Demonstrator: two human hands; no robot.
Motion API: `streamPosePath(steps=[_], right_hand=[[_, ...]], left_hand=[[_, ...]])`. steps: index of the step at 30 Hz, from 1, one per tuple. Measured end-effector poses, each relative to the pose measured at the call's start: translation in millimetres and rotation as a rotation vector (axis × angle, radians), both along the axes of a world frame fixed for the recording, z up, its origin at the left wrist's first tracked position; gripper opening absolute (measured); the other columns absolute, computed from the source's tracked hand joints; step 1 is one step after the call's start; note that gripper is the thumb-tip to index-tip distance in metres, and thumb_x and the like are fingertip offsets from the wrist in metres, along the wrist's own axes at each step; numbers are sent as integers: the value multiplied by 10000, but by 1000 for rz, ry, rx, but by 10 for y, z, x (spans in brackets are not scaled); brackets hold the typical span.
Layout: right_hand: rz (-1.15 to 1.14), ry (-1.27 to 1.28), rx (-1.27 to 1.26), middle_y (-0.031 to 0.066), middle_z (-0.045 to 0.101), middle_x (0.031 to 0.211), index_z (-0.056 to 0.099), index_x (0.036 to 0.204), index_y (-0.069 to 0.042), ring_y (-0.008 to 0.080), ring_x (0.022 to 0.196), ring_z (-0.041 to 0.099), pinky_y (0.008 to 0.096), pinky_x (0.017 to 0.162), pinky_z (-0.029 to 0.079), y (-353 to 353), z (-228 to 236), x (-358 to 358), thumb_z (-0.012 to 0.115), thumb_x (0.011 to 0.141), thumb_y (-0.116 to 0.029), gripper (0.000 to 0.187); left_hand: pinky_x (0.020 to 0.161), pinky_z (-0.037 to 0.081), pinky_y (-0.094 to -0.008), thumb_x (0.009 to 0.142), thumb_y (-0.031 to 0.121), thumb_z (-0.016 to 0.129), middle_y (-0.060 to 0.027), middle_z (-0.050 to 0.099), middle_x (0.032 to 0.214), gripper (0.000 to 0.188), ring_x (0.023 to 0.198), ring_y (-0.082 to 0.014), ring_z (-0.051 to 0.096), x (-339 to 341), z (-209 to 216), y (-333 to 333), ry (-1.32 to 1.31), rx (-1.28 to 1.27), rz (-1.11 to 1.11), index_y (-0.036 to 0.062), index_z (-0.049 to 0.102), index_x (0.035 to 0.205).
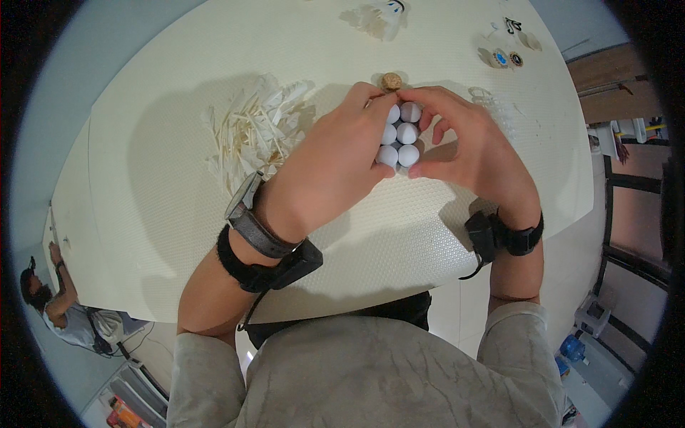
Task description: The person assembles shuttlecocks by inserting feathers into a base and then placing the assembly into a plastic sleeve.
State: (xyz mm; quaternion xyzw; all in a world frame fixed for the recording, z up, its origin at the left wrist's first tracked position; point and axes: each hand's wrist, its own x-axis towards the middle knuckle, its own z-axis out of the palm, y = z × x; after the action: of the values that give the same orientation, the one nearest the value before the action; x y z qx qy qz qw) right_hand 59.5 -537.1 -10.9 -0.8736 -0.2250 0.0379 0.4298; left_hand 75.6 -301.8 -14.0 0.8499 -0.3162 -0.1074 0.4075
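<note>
Several small white balls (408,133) stand in two short rows on the cream textured table (171,214). My left hand (342,146) curves along their left side, its thumb against the nearest ball and its fingers partly hidden behind the group. On the right side, my right hand (464,139) bends round them, thumb by the near end and forefinger reaching to the far end. The fingertips of both hands meet or almost meet beyond the balls. Just past them sits a tan, rough-surfaced ball (391,81), close to the fingertips but apart from the white group.
Left of my hands lies a loose pile of thin white sticks and strips (257,128). A clear bumpy plastic piece (496,110) is at the right. Small trinkets (508,58) and a white figure (385,18) rest farther off. Another person (61,303) is at the far left.
</note>
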Motion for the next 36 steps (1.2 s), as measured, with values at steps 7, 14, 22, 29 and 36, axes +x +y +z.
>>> streamPosePath(steps=[7, 14, 22, 29, 36], right_hand=[[-8, -38, 9, 80, 726, 1154, 619, 1500, -95, 212, 948, 646, 333, 783, 537, 39, -22, -22, 973, 658, -131, 914], [6, -105, -16, 60, 737, 1124, 599, 1535, -123, 187, 898, 632, 326, 721, 512, 25, -51, -26, 990, 622, -169, 994], [-26, 16, 28, 59, 699, 1235, 611, 1518, -148, 162, 825, 611, 296, 679, 527, 66, 45, -42, 968, 614, -56, 976], [-22, -7, 23, 66, 711, 1205, 618, 1507, -143, 166, 795, 588, 290, 644, 549, 73, 7, -29, 954, 637, -32, 939], [-28, 44, -3, 70, 730, 1185, 592, 1539, -136, 164, 767, 531, 311, 666, 589, 63, -12, -13, 960, 625, -37, 990]], left_hand=[[872, 606, -378, 748, 10, 899, -158, 608, 1283, 741, 980, -307, 690, 2, -35, -19, -67, 8, 29, -43, 571, 1410], [835, 605, -377, 746, 14, 902, -152, 625, 1252, 698, 942, -294, 690, 2, -11, -6, -46, -4, 38, -54, 603, 1374], [834, 602, -383, 753, 19, 894, -159, 627, 1254, 672, 931, -297, 692, 16, -17, 5, -66, -15, 21, -66, 609, 1356], [841, 603, -397, 742, 38, 903, -160, 641, 1241, 675, 941, -318, 701, 9, -31, -14, -76, -13, 33, -41, 621, 1351], [825, 600, -408, 714, 63, 920, -174, 684, 1184, 663, 958, -354, 707, 26, -65, -9, -167, -39, 23, -19, 652, 1314]])
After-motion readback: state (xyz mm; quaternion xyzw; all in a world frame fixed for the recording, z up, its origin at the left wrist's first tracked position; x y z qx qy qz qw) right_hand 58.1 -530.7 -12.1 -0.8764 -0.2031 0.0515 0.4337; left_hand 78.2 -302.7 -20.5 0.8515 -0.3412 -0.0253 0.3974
